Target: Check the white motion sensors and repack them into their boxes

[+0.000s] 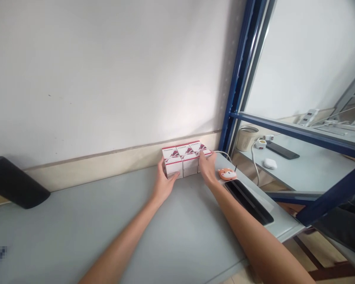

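Three small white boxes with red edges and a dark red printed design stand in a row on the grey tabletop (106, 228), close to the wall. My left hand (165, 181) is closed around the outer side of the left box (173, 159), thumb on its front. At the other end, my right hand (207, 167) grips the right box (199, 146), its thumb side against the front. Between them the middle box (189, 161) touches both neighbours. The fingers behind the boxes are partly hidden.
An orange animal-faced case (227, 174) and a black flat device (248, 202) lie right of my right hand. A blue metal frame (239, 79) rises beyond, with another desk behind it carrying a beige cup (246, 139). A black cylinder-like object (17, 181) stands at far left.
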Demonstrator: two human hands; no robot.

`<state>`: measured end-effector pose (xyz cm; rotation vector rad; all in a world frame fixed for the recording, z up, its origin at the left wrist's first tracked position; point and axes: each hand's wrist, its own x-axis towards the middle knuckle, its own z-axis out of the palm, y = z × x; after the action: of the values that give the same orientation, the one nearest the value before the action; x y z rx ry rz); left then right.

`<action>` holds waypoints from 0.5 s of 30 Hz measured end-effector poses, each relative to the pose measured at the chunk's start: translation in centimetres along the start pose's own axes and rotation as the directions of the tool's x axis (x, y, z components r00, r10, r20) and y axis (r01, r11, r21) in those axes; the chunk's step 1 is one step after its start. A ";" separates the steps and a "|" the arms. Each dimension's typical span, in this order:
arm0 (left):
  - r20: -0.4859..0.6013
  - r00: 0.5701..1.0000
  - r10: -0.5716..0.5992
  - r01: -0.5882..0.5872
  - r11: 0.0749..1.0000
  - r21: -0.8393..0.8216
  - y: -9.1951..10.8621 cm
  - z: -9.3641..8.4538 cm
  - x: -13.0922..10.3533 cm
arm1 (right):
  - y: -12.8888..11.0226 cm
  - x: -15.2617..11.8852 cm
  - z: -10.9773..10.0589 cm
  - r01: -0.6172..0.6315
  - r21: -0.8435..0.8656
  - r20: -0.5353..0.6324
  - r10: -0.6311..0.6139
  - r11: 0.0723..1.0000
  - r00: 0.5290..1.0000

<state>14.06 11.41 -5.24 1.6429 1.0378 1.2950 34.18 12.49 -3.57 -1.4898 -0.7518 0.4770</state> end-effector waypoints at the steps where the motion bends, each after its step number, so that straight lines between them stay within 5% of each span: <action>1: -0.012 1.000 0.004 -0.003 1.000 0.020 0.0 0.0 0.0 | 0.1 0.1 0.0 -0.006 0.004 -0.003 0.006 1.000 1.000; 15: -0.049 0.998 0.045 -0.039 0.994 0.105 -0.3 0.1 -0.1 | -1.0 0.5 -1.4 -0.070 0.148 0.036 0.066 0.987 0.997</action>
<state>14.14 11.38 -5.55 1.7257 1.1234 1.3365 35.35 11.82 -2.41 -1.3744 -0.6762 0.5961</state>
